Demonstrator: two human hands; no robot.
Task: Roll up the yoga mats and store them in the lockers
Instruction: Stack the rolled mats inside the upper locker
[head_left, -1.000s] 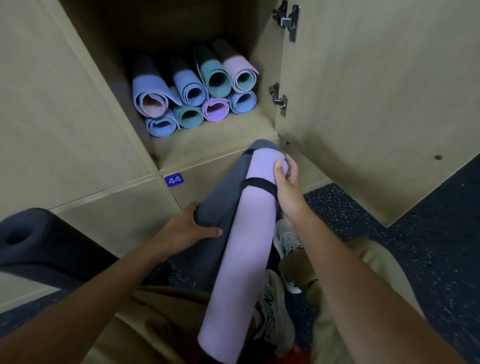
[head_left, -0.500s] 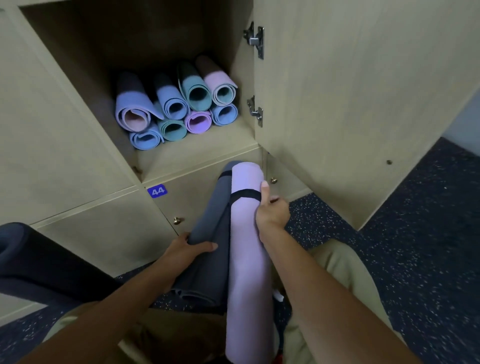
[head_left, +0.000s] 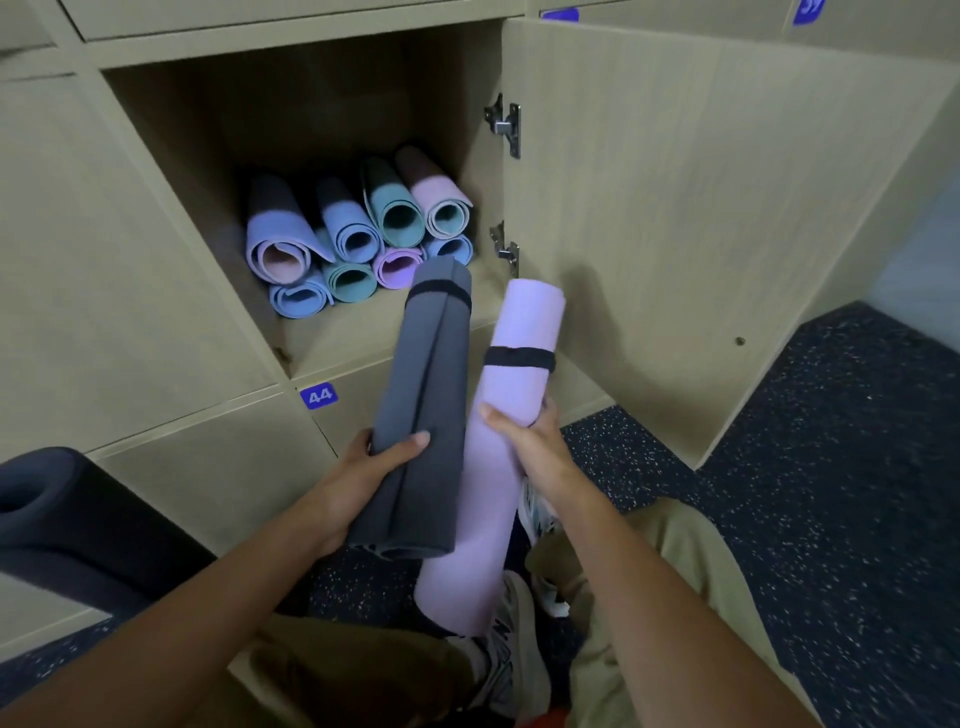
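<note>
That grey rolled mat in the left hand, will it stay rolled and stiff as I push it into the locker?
Probably stays rolled: a black strap bands the grey mat near its far end. It looks fairly stiff, jutting past the left hand without sagging. The near end has no strap in view, so it may loosen.

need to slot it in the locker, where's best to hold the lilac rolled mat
Grip the lilac mat mid-length, below its black strap, coming from its right side as the right hand does. It points end-first at the open locker, so the front end stays free.
</note>
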